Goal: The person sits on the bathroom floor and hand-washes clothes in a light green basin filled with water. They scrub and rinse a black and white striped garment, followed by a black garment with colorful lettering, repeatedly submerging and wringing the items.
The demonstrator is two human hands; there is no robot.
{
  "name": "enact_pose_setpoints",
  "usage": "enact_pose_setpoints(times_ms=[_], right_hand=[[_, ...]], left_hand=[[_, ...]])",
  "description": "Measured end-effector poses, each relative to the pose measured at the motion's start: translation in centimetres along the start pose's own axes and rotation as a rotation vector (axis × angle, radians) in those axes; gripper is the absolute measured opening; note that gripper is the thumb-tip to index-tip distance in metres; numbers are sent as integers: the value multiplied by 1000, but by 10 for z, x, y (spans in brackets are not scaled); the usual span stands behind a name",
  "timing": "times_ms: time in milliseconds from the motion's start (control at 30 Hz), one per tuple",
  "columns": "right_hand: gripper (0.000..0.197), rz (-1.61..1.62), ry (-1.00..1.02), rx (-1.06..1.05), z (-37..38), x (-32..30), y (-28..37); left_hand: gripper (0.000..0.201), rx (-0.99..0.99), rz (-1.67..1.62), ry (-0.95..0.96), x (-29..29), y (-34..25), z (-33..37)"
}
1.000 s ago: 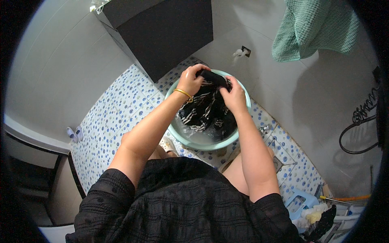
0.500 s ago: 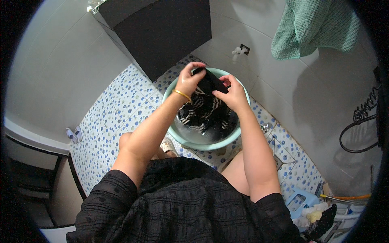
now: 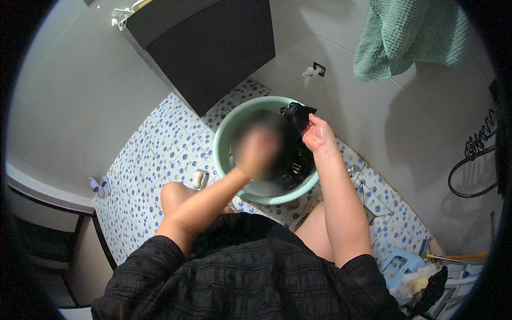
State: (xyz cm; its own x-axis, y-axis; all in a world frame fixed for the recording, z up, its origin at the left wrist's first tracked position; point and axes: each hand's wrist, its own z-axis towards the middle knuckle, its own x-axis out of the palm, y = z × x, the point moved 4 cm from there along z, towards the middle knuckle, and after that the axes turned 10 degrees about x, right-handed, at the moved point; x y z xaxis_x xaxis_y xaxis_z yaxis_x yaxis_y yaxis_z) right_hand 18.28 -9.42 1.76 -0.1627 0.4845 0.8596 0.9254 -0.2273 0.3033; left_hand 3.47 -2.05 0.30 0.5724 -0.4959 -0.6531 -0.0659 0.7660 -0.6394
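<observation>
A pale green basin (image 3: 219,144) stands on the tiled floor, holding cloudy water and a wet black garment (image 3: 298,117) with white stripes. At the basin's right rim, my right hand (image 3: 319,136) grips a bunched part of that garment and lifts it above the rest. My left hand (image 3: 258,146) is over the middle of the basin, inside a round blurred patch that hides its fingers and whatever lies beneath them. Left of the basin, next to my knee, a pale bar of soap (image 3: 198,178) rests in a small dish.
A dark cabinet (image 3: 208,53) juts out beyond the basin. Behind it, a white tap (image 3: 312,71) comes from the wall, and a green towel (image 3: 408,42) hangs at upper right. A blue plastic stool (image 3: 397,265) sits at lower right; small slippers (image 3: 100,186) lie far left.
My left hand has let go of the garment's upper edge and come down nearer, over the basin. My right hand has shifted right and slightly nearer, still holding cloth. The soap has come into view.
</observation>
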Motion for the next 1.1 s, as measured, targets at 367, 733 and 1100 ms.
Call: enact_pose_setpoints(times_ms=[367,733,1100], right_hand=[[61,-915,-538,-481,6,-37,50],[49,-2161,176,-436,-17,27,-48],[36,-1252,203,-613,-37,44,38]], left_hand=[[39,199,198,61,18,20,-28],[18,-318,-775,-9,-109,1,11],[38,30,-5,304,-161,-42,53]])
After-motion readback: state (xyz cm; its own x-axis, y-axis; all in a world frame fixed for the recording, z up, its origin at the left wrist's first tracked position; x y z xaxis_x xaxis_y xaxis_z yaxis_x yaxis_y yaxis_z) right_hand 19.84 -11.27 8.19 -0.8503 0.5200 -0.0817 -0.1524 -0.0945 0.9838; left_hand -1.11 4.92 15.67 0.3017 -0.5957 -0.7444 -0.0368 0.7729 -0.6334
